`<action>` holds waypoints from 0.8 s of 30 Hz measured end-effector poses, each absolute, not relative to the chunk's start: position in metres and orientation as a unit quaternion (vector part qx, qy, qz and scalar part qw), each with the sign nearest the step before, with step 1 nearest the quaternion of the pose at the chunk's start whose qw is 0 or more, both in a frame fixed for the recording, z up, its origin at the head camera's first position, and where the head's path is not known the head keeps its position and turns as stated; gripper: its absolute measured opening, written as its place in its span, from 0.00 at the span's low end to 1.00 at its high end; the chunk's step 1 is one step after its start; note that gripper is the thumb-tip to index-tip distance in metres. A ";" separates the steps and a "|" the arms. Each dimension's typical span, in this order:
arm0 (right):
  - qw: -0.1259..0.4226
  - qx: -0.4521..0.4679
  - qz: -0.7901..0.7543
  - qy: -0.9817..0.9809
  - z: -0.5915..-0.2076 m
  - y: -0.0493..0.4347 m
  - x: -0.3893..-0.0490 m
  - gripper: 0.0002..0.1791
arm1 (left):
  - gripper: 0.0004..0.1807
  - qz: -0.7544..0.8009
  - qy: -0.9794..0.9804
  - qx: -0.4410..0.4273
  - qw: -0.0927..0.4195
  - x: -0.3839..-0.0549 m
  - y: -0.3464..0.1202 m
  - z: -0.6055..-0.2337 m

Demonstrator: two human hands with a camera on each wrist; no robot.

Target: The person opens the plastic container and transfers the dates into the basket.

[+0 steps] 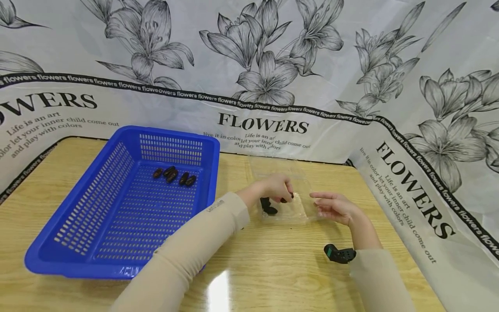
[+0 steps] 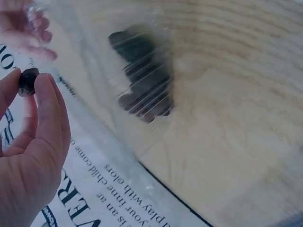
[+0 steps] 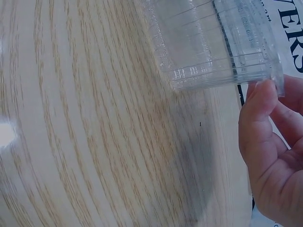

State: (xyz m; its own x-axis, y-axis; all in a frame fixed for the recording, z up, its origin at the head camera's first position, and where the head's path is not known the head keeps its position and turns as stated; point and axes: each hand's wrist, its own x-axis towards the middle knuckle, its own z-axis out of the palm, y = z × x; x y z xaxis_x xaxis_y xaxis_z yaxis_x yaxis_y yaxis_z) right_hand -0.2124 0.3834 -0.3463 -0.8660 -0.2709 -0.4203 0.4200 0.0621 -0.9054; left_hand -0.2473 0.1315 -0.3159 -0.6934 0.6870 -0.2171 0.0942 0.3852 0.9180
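Between thumb and fingertips my left hand point(image 1: 277, 187) pinches a dark brown date point(image 2: 29, 81), held over a clear plastic box point(image 1: 298, 208). Several dark dates point(image 1: 269, 207) lie bunched at the box's left side; the left wrist view shows them through its ribbed wall. My right hand point(image 1: 340, 209) is at the box's right side. There, in the right wrist view, its thumb and fingers grip the rim of the clear box. A transparent lid point(image 1: 273, 167) stands folded back behind the box, faint against the backdrop.
A large blue plastic basket point(image 1: 212, 169) stands on the left of the wooden table point(image 1: 265, 268), with several dates point(image 1: 171, 174) near its far end. A floral printed sheet point(image 1: 335, 91) hangs behind and to the right. A black wrist camera point(image 1: 340, 254) is on the right wrist.
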 end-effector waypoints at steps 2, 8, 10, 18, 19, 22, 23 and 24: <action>0.254 0.050 -0.682 0.684 -0.347 0.384 -0.212 0.16 | 0.07 0.512 0.770 0.232 0.301 -0.248 0.128 -0.307; 0.248 0.059 -0.677 0.691 -0.347 0.385 -0.211 0.15 | 0.07 0.548 0.756 0.202 0.296 -0.255 0.112 -0.284; 0.248 0.066 -0.678 0.689 -0.347 0.385 -0.211 0.15 | 0.07 0.560 0.751 0.191 0.295 -0.257 0.105 -0.278; 0.253 0.066 -0.679 0.686 -0.346 0.384 -0.210 0.14 | 0.11 0.602 0.732 0.125 0.294 -0.268 0.064 -0.255; 0.253 0.065 -0.678 0.687 -0.346 0.383 -0.210 0.14 | 0.12 0.607 0.729 0.117 0.294 -0.269 0.058 -0.254; 0.253 0.064 -0.677 0.688 -0.346 0.383 -0.210 0.14 | 0.14 0.618 0.723 0.100 0.290 -0.272 0.041 -0.249; 0.253 0.064 -0.677 0.688 -0.346 0.383 -0.211 0.14 | 0.14 0.621 0.723 0.098 0.287 -0.273 0.035 -0.248; 0.252 0.065 -0.677 0.688 -0.346 0.382 -0.211 0.14 | 0.14 0.623 0.723 0.096 0.283 -0.274 0.029 -0.247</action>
